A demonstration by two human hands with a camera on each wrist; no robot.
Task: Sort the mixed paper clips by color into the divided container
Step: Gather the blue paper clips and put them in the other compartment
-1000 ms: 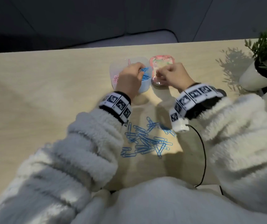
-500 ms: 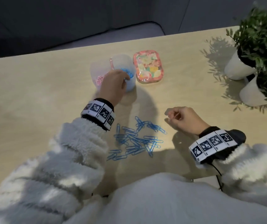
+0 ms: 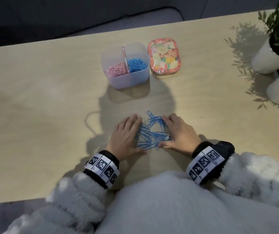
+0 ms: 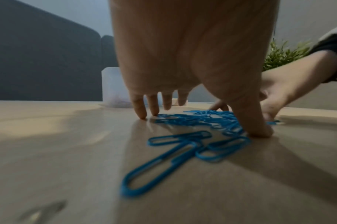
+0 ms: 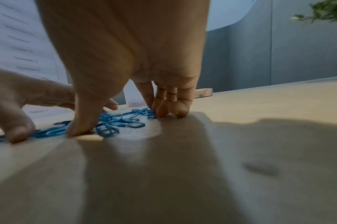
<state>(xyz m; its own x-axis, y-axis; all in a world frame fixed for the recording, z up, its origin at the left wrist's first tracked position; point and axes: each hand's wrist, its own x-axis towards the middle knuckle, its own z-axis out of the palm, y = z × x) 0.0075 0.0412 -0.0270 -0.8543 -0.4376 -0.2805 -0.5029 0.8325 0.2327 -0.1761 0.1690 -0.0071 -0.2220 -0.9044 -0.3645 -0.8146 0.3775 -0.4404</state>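
Wooden table (image 3: 34,98): left hand (image 3: 127,134), right hand (image 3: 180,134) flank blue clips (image 3: 152,132), fingers extended, fingertips down.

One divided container (image 3: 127,78) with two compartments, one floral tin (image 3: 164,56). Two plant pots (image 3: 267,61), two hands (image 3: 127,132). Loose blue paper clips (image 3: 152,132) are too tangled to count.

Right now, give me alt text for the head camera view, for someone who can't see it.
Two hands, left hand and right hand, rest with straight fingers either side of a loose pile of blue paper clips on a pale wooden table. Beyond stands a translucent divided container, pink clips left, blue clips right, beside a floral tin.
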